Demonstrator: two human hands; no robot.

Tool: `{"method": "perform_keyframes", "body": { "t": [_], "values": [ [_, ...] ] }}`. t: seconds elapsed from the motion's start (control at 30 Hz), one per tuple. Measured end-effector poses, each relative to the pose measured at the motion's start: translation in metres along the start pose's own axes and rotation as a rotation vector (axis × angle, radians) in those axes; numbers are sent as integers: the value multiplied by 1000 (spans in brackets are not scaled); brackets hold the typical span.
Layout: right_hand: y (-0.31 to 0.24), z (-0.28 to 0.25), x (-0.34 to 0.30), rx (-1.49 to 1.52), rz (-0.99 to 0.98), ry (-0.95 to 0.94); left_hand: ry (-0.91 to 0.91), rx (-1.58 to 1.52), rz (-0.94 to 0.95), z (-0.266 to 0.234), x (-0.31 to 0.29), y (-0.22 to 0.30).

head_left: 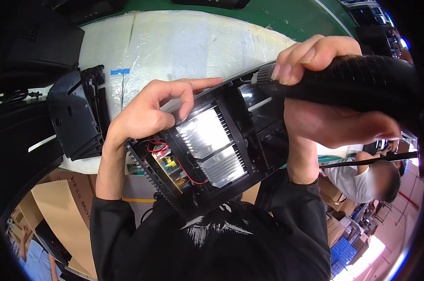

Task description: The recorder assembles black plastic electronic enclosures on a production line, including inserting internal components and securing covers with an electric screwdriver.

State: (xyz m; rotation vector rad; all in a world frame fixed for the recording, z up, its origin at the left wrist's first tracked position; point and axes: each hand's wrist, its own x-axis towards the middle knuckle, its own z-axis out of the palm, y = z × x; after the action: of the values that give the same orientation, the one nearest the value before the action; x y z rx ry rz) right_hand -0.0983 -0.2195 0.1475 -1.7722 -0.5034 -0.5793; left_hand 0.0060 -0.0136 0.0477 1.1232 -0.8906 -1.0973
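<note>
A black plastic housing lies tilted across the front of the bench, close to my body. Inside it sit a finned silver heat sink and a small circuit board with red wires. My left hand grips the housing's far left wall, with one finger stretched along the edge and another bent down beside the heat sink. My right hand is wrapped round a thick black electric screwdriver. Its ridged collar points left, over the housing's far edge; the tip's contact with any screw cannot be made out.
Black moulded parts stand on the left of the film-covered bench top. A green surface runs behind it. Cardboard boxes are at lower left. A black cable hangs at right, near a seated person.
</note>
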Motion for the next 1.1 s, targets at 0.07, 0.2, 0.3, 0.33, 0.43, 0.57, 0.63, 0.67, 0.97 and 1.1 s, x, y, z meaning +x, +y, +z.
{"method": "perform_keyframes", "body": {
  "t": [0.07, 0.2, 0.3, 0.33, 0.43, 0.57, 0.63, 0.67, 0.97, 1.1],
  "values": [
    [4, -1, 1, 52, -9, -2, 1, -28, -8, 1, 0, 0],
    [6, -8, 4, 31, -57, -87, -8, -16, -10, 0, 0, 0],
    [3, -4, 4, -8, -34, -49, -5, -24, -33, 0, -1, 1],
    [0, -2, 3, -31, -21, -29, -10, -21, -36, 0, 0, 1],
    [-2, 2, 2, -79, 6, 14, -10, -24, -59, 0, 0, 2],
    [1, 8, 2, -28, 24, 86, -2, 1, 9, 0, 0, -2],
    [0, 11, 3, -90, 34, 74, -6, -16, -7, 0, 0, 1],
    [-2, 15, 2, -146, 107, 141, -10, -34, -25, 1, 0, 3],
    [12, 41, -7, -25, 169, 432, -29, 84, 10, -1, -1, 1],
    [21, 39, -10, 126, 92, 430, -36, 118, 85, -1, -2, 0]
  ]
}}
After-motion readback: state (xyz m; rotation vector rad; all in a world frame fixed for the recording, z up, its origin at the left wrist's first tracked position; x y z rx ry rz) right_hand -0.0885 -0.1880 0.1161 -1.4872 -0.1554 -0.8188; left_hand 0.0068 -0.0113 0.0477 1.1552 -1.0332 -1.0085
